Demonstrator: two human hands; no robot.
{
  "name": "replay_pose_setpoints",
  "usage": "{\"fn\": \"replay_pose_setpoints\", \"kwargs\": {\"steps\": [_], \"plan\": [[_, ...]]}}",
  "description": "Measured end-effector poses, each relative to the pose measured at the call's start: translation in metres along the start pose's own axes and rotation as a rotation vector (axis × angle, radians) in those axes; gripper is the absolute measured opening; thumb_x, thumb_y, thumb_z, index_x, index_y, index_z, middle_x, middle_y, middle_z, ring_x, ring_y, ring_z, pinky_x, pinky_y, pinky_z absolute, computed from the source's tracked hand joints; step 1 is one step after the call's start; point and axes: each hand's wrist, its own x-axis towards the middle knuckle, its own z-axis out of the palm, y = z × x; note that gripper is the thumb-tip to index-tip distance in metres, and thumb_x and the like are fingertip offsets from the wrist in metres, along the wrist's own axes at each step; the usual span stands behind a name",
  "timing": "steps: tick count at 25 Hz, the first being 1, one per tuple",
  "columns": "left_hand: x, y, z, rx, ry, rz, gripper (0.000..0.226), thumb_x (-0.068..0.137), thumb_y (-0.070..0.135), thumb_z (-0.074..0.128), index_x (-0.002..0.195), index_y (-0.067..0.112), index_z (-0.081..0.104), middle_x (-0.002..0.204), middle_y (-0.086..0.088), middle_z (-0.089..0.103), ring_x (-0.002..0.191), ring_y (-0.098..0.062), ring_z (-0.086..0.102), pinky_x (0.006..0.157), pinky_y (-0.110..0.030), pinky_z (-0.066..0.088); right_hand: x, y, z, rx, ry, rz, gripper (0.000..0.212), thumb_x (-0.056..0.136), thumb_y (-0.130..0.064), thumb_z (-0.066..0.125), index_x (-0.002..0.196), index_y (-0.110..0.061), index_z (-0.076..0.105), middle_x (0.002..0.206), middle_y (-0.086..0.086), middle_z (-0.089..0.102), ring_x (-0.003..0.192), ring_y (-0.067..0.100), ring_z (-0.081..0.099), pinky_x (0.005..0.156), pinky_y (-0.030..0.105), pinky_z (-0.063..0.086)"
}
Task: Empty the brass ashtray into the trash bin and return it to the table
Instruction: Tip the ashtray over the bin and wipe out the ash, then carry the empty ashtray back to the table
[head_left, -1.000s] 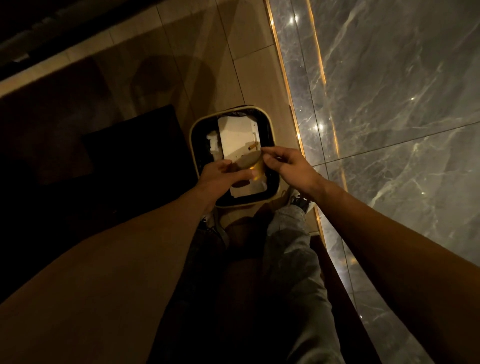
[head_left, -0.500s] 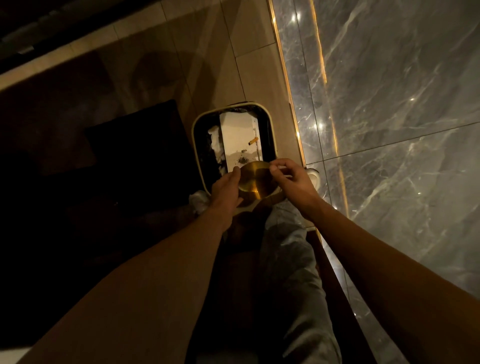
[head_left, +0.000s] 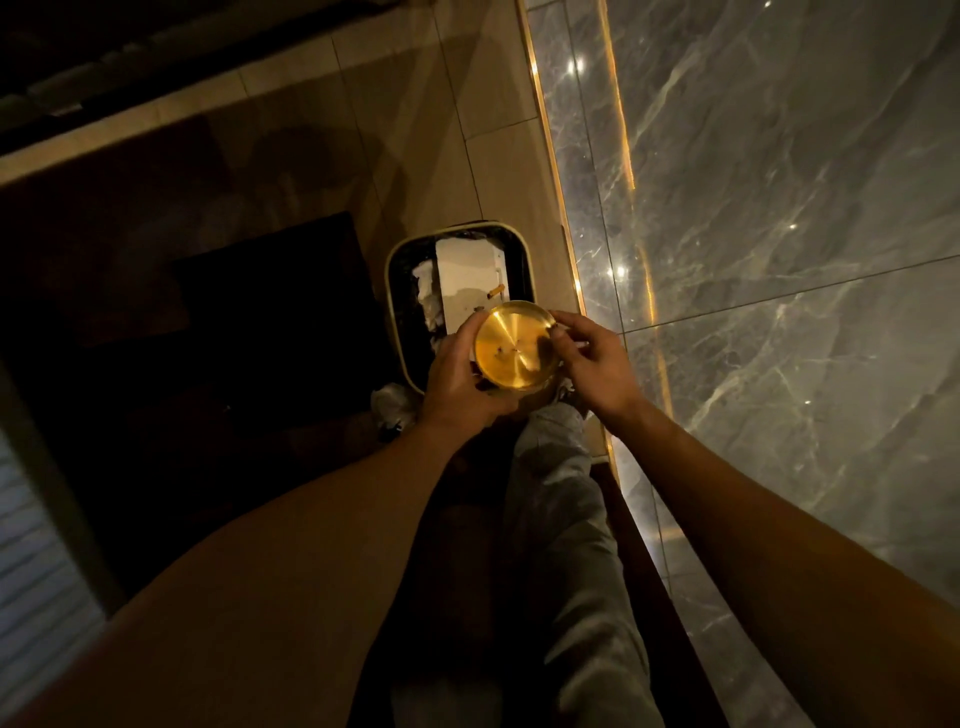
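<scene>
The brass ashtray (head_left: 514, 344) sits between the two hands, open side up and roughly level, over the near end of the trash bin (head_left: 397, 291).

Going left to right: the left hand (head_left: 457, 379) cups the ashtray's left rim and underside, fingers curled around it and thumb near the edge, so it carries most of the weight. The ashtray itself is round, so it has no long axis to speak of; its mouth faces up toward the camera, and a few dark specks of ash cling to the polished floor of the dish. The right hand (head_left: 592, 358) pinches the right rim with fingertips, only lightly closed, steadying rather than bearing load. Both hands touch the dish, the left with the fuller hold.

Beyond the hands, the bin holds white paper and a cigarette butt (head_left: 495, 291), which suggests the dumping is largely done. To the right of the right hand runs a marble wall (head_left: 779, 260).

The table does not show clearly, so which way the dish must travel cannot be told. Judging from the grips, the left hand could carry it alone, kept level so the leftover specks stay in.
</scene>
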Motion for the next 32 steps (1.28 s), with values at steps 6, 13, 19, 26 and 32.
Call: {"fn": "replay_pose_setpoints", "kwargs": {"steps": [6, 13, 19, 26, 32], "plan": [[-0.021, 0.041, -0.023, 0.087, 0.047, 0.095, 0.105, 0.047, 0.033, 0.092, 0.14, 0.023, 0.043, 0.137, -0.003, 0.045, 0.118, -0.03, 0.056, 0.097, -0.049, 0.051, -0.032, -0.051, -0.022, -0.09, -0.067, -0.069, 0.052, 0.082, -0.019, 0.073, 0.131, -0.017, 0.055, 0.119, -0.002, 0.051, 0.104, 0.007, 0.057, 0.089, 0.025, 0.052], [-0.088, 0.119, -0.063, 0.081, 0.128, 0.289, 0.098, 0.05, 0.029, 0.094, 0.136, 0.017, 0.048, 0.134, -0.003, 0.049, 0.125, -0.021, 0.05, 0.105, -0.042, 0.044, -0.103, -0.147, -0.051, -0.091, -0.12, -0.197, 0.085, 0.068, -0.008, 0.083, 0.141, -0.015, 0.039, 0.135, -0.001, 0.046, 0.117, 0.001, 0.05, 0.091, 0.009, 0.046], [-0.17, 0.161, -0.127, 0.0, 0.192, 0.421, 0.101, 0.055, 0.034, 0.092, 0.142, 0.024, 0.041, 0.136, 0.005, 0.045, 0.126, -0.01, 0.046, 0.106, -0.024, 0.039, -0.179, -0.228, -0.037, -0.152, -0.088, -0.398, 0.084, 0.064, -0.011, 0.086, 0.137, -0.015, 0.046, 0.137, 0.003, 0.051, 0.125, 0.006, 0.05, 0.102, 0.016, 0.043], [-0.279, 0.142, -0.218, -0.059, 0.296, 0.522, 0.101, 0.057, 0.031, 0.091, 0.143, 0.02, 0.04, 0.136, 0.005, 0.044, 0.124, -0.004, 0.045, 0.101, -0.007, 0.035, -0.264, -0.289, 0.042, -0.399, -0.104, -0.631, 0.085, 0.067, -0.027, 0.084, 0.141, -0.015, 0.043, 0.139, 0.004, 0.048, 0.128, 0.009, 0.048, 0.106, 0.022, 0.043], [-0.356, 0.087, -0.3, -0.118, 0.396, 0.613, 0.098, 0.055, 0.038, 0.091, 0.139, 0.024, 0.043, 0.138, 0.006, 0.047, 0.123, -0.004, 0.05, 0.103, -0.016, 0.042, -0.326, -0.327, 0.137, -0.493, -0.141, -0.714, 0.084, 0.066, -0.026, 0.086, 0.139, -0.021, 0.046, 0.134, -0.008, 0.048, 0.122, -0.004, 0.048, 0.101, 0.012, 0.042]]}}
